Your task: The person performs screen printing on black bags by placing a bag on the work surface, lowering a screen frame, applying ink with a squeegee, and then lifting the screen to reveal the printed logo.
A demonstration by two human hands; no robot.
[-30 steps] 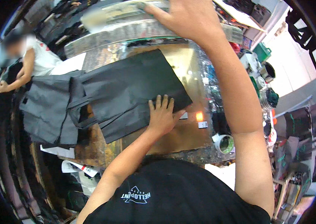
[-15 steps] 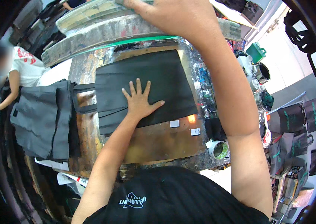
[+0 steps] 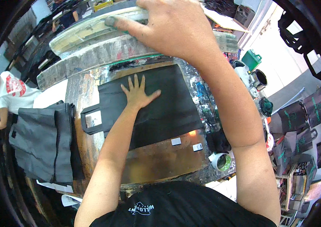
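A black fabric bag [image 3: 168,113] lies flat on the board before me, its handle [image 3: 87,121] forming a loop at the left side. My left hand [image 3: 137,96] is spread flat on the bag's upper half, fingers apart and pointing away. Above the far side of the table is a thick, paint-stained screen-printing frame [image 3: 88,60], raised off the board. My right hand [image 3: 179,32] grips its upper edge, thumb on the near side and stained dark at the tip. The right fingers are partly cut off by the picture's top edge.
Folded black bags [image 3: 37,143] are stacked at the left. Two small white tabs [image 3: 176,141] are on the brown board [image 3: 156,162]. Along the right stand a paint cup [image 3: 221,162], several cans [image 3: 259,78] and a green jug [image 3: 251,59]. Another person [image 3: 16,90] is at far left.
The bag's handle, earlier stretched toward the stack, now lies as a loop clear of it. My left hand has slid farther up the bag. The whole view has shifted; my right hand still grips the frame.
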